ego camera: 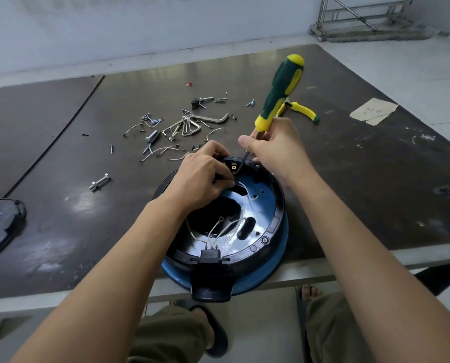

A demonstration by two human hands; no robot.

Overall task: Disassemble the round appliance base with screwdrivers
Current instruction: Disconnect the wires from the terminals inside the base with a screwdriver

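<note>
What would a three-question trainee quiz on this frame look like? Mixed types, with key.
1. Which hand grips the screwdriver? A) left B) right C) neither
2. True or false: the left hand is clear of the base.
3. Name the yellow-handled tool lying on the table beyond the right hand.

Key:
1. B.
2. False: its fingers pinch a wire end inside the base.
3. Pliers.
</note>
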